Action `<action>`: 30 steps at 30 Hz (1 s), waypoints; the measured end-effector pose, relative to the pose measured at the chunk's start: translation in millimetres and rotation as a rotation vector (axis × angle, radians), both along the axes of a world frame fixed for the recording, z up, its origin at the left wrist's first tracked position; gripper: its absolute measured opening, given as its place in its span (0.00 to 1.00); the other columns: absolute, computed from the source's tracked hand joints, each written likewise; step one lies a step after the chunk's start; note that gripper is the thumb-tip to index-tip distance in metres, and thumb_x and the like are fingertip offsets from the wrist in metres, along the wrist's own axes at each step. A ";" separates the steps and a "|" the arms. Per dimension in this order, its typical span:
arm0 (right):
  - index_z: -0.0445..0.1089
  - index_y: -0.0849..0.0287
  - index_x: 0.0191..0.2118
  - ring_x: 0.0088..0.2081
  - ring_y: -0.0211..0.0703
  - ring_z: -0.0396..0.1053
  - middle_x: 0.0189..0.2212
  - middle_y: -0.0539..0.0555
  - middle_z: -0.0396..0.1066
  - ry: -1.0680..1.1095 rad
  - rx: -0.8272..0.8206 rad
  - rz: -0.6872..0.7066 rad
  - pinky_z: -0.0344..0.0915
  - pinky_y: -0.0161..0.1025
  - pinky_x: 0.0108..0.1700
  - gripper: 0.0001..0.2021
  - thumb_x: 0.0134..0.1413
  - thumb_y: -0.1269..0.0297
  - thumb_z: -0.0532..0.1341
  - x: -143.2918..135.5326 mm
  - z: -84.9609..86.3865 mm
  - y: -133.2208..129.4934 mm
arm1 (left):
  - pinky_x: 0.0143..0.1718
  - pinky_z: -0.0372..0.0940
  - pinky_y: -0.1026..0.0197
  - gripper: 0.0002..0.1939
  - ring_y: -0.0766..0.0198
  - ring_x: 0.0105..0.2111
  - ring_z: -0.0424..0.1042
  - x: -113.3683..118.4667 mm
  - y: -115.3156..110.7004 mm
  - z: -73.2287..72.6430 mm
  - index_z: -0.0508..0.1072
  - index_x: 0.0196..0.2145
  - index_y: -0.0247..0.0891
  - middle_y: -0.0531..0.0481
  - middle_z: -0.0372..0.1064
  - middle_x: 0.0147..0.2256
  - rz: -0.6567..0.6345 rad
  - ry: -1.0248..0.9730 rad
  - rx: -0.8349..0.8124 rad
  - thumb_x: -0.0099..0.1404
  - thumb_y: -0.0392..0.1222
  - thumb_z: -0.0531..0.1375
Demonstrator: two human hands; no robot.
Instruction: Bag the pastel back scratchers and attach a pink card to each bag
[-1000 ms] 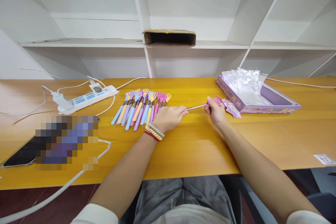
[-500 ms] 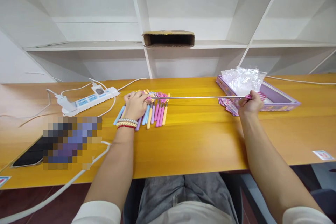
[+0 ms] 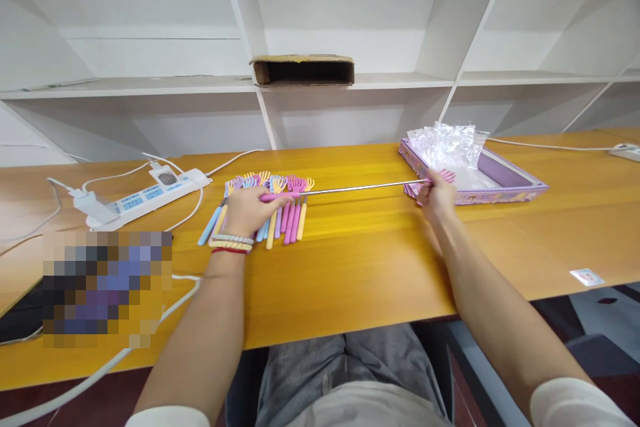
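A telescopic back scratcher (image 3: 357, 188) is stretched between my two hands, its thin metal rod drawn out. My left hand (image 3: 247, 211) is closed round its pink handle, above a row of folded back scratchers (image 3: 280, 213) in pink, yellow, blue and purple. My right hand (image 3: 439, 197) grips the far end, where the pink claw head pokes out past the fingers. That hand is by the front left corner of a purple box (image 3: 505, 195), which holds clear plastic bags (image 3: 447, 145). Part of the row is hidden under my left hand.
A white power strip (image 3: 150, 199) with plugs and cables lies at the left. In front of it are a dark phone-like slab (image 3: 20, 310) and a blurred patch. White shelves stand behind the table, with an open cardboard box (image 3: 303, 71) on one.
The drawn-out rod has become shorter, as my right hand has come closer to my left. More of the pink handle shows at my left hand. The view has shifted slightly.
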State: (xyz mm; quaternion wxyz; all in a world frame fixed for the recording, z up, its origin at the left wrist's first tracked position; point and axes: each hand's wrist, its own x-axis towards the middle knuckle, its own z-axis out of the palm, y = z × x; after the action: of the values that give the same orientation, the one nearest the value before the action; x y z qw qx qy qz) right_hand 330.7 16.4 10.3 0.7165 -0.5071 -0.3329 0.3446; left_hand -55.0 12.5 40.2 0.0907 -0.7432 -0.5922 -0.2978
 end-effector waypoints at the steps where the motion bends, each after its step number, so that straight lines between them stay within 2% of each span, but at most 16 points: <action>1: 0.47 0.55 0.17 0.11 0.29 0.44 0.10 0.42 0.47 0.042 -0.016 0.025 0.40 0.31 0.12 0.23 0.43 0.46 0.59 -16.9 0.2 -3.1 | 0.27 0.52 0.63 0.25 0.65 0.23 0.61 12.3 -3.8 1.1 0.68 0.18 0.38 0.51 0.63 0.18 -0.023 0.022 0.003 0.55 0.64 0.54; 4: 0.50 0.56 0.14 0.12 0.30 0.48 0.09 0.45 0.49 0.033 0.015 0.212 0.45 0.31 0.14 0.26 0.47 0.41 0.55 -67.4 -1.9 -17.1 | 0.27 0.51 0.63 0.27 0.65 0.23 0.62 48.2 -16.3 3.2 0.69 0.19 0.38 0.50 0.65 0.19 -0.101 0.052 -0.032 0.58 0.64 0.50; 7: 0.53 0.57 0.11 0.12 0.30 0.49 0.08 0.47 0.51 -0.076 0.023 0.416 0.46 0.31 0.15 0.28 0.49 0.41 0.54 -102.4 -9.1 -31.2 | 0.26 0.50 0.63 0.28 0.65 0.22 0.62 71.9 -26.2 1.7 0.69 0.20 0.37 0.49 0.66 0.18 -0.156 0.058 -0.073 0.59 0.64 0.48; 10: 0.55 0.58 0.11 0.12 0.31 0.50 0.08 0.48 0.53 -0.079 0.028 0.543 0.46 0.32 0.15 0.29 0.50 0.38 0.50 -116.3 -16.5 -38.2 | 0.25 0.48 0.63 0.28 0.65 0.22 0.63 80.0 -31.2 0.1 0.70 0.20 0.38 0.49 0.67 0.19 -0.185 0.057 -0.098 0.61 0.63 0.48; 13: 0.58 0.58 0.12 0.12 0.31 0.51 0.08 0.49 0.54 -0.126 0.013 0.595 0.46 0.32 0.15 0.30 0.49 0.37 0.49 -114.3 -17.5 -39.3 | 0.25 0.49 0.63 0.27 0.65 0.23 0.64 76.3 -33.1 3.0 0.71 0.21 0.38 0.49 0.68 0.21 -0.257 0.067 -0.133 0.61 0.62 0.49; 15: 0.59 0.59 0.12 0.12 0.31 0.51 0.08 0.48 0.54 -0.182 0.016 0.557 0.47 0.32 0.15 0.30 0.49 0.38 0.51 -109.4 -14.2 -38.6 | 0.26 0.49 0.63 0.27 0.65 0.22 0.63 71.7 -33.3 6.9 0.72 0.22 0.39 0.50 0.67 0.19 -0.294 0.069 -0.158 0.61 0.63 0.49; 18: 0.59 0.59 0.12 0.13 0.30 0.51 0.09 0.47 0.54 -0.224 0.087 0.459 0.47 0.32 0.16 0.27 0.49 0.42 0.55 -102.5 -7.7 -35.1 | 0.25 0.50 0.64 0.26 0.66 0.19 0.61 67.3 -31.6 11.2 0.70 0.21 0.39 0.53 0.61 0.13 -0.290 0.036 -0.179 0.60 0.63 0.49; 20: 0.57 0.59 0.12 0.13 0.29 0.50 0.09 0.47 0.53 -0.188 0.147 0.407 0.46 0.31 0.16 0.27 0.49 0.44 0.56 -97.5 -4.6 -30.6 | 0.24 0.49 0.64 0.26 0.67 0.18 0.58 65.2 -28.2 11.4 0.69 0.19 0.38 0.54 0.58 0.11 -0.268 0.021 -0.152 0.60 0.63 0.50; 23: 0.54 0.59 0.14 0.13 0.29 0.49 0.09 0.45 0.52 -0.036 0.201 0.275 0.44 0.31 0.16 0.24 0.46 0.47 0.60 -82.7 -1.1 -21.3 | 0.23 0.48 0.64 0.27 0.68 0.18 0.56 55.8 -20.0 8.8 0.65 0.16 0.37 0.53 0.59 0.13 -0.202 0.015 -0.070 0.58 0.63 0.51; 25: 0.52 0.58 0.16 0.13 0.28 0.48 0.10 0.43 0.51 0.074 0.218 0.152 0.43 0.31 0.15 0.22 0.43 0.50 0.63 -65.3 2.0 -15.0 | 0.23 0.47 0.63 0.26 0.68 0.19 0.56 41.3 -13.5 7.0 0.64 0.15 0.37 0.53 0.59 0.14 -0.154 0.017 -0.046 0.57 0.62 0.52; 28: 0.49 0.56 0.17 0.12 0.28 0.44 0.09 0.42 0.48 0.266 0.201 -0.067 0.40 0.31 0.14 0.20 0.47 0.58 0.60 -31.2 8.1 -8.7 | 0.24 0.47 0.63 0.26 0.68 0.19 0.55 10.0 -5.0 4.9 0.64 0.13 0.37 0.53 0.57 0.14 -0.028 -0.019 -0.020 0.58 0.60 0.52; 30: 0.47 0.55 0.16 0.11 0.27 0.40 0.09 0.41 0.45 0.296 0.189 -0.120 0.36 0.32 0.15 0.19 0.51 0.66 0.56 -9.3 11.7 -6.7 | 0.23 0.45 0.63 0.28 0.68 0.17 0.54 -10.9 -0.7 3.3 0.63 0.13 0.37 0.53 0.53 0.13 0.075 -0.095 -0.008 0.61 0.58 0.48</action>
State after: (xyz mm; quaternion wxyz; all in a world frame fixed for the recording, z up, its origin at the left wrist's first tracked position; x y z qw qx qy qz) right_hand 321.4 9.7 22.0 0.8213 -0.4001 -0.2238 0.3395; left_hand -65.9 11.9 43.5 0.0707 -0.7060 -0.6244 -0.3267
